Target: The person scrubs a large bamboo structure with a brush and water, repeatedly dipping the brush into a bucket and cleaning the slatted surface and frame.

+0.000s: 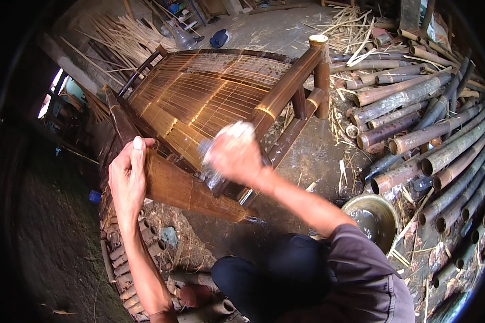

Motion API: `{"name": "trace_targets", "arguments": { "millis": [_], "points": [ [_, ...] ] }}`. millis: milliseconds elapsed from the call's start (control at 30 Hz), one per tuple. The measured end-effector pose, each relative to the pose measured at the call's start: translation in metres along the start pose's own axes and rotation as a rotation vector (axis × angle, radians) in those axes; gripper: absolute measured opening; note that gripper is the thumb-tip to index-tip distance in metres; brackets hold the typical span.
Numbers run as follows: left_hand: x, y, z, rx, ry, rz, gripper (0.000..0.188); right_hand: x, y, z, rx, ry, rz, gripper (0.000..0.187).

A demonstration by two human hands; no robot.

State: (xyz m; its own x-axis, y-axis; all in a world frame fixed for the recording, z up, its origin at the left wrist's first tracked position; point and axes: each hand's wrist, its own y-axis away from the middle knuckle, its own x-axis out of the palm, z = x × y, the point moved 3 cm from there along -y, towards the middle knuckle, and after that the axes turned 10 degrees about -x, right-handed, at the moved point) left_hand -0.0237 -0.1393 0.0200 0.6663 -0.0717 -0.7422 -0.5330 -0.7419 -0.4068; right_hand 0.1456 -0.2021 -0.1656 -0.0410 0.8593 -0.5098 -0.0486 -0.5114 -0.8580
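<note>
i see a bamboo bed frame (210,97) tipped on its side, glossy brown with a slatted panel and thick poles. my left hand (127,177) is wrapped around its near leg (188,191). my right hand (236,153) is clenched on a pale cloth (226,134), blurred, against the rail (283,91). the concrete floor (264,32) is littered with splints; bamboo poles (431,134) are stacked on the right, and a metal bowl (374,215) sits by my knee.

Bare floor (318,156) beside the bamboo bed frame (210,97); stacked bamboo poles (431,134) crowding rightward.
</note>
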Motion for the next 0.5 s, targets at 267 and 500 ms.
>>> {"name": "trace_targets", "arguments": {
  "millis": [267,500],
  "points": [
    [0.000,0.002,-0.011,0.029,-0.035,-0.069,0.039,-0.015,0.009,-0.103,0.279,-0.001,-0.239,0.016],
    [0.008,0.001,-0.015,0.056,-0.052,0.013,0.038,-0.011,0.036,-0.196,0.410,-0.159,-0.288,0.026]
  ]
}}
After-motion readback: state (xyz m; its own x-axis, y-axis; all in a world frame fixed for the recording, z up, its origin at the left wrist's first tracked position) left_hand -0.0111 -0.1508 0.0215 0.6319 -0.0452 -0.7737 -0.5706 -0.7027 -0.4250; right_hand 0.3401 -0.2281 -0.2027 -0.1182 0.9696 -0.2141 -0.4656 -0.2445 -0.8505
